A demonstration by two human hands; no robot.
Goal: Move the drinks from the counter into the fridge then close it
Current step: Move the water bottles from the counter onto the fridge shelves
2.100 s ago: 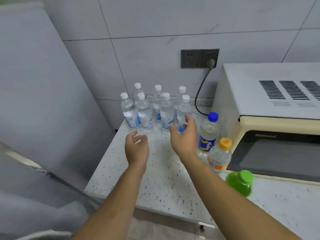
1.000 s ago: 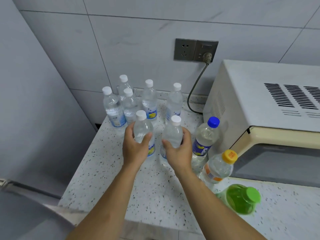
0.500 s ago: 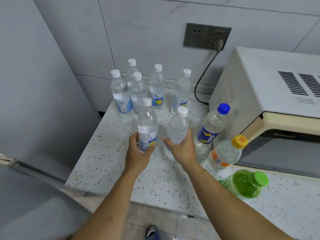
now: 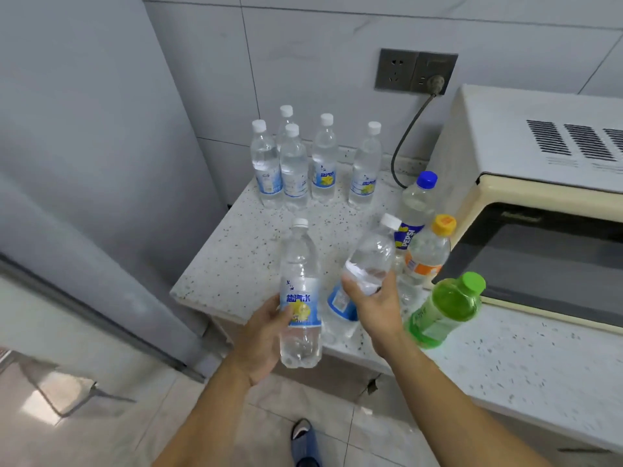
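Over the near corner of a speckled white counter (image 4: 236,264), a person's two bare hands each hold a clear water bottle lifted off the surface. The left hand (image 4: 266,335) wraps around the lower half of an upright bottle (image 4: 300,284) with a white cap and a blue and yellow label; its base hangs past the counter's front edge. The right hand (image 4: 374,301) grips a second bottle (image 4: 364,267) around its middle, and this one tilts with its white cap leaning up and to the right.

At the back of the counter, near the tiled wall (image 4: 337,35), five more water bottles (image 4: 323,160) with white caps stand upright in a loose cluster. To the right, just beside a cream microwave (image 4: 539,156), stand three other drinks close together: a clear bottle with a blue cap (image 4: 418,203), a clear bottle with an orange cap (image 4: 428,251), and nearest the viewer a green bottle with a green cap (image 4: 445,308).

A grey cord (image 4: 404,139) runs from a dark wall socket (image 4: 414,72) down behind the counter items. The tall grey side of the fridge (image 4: 84,146) fills the left of the view, touching the counter's left end; its door is not clearly visible. Below, a tiled floor and the toe of a blue shoe (image 4: 305,439) show between the forearms.
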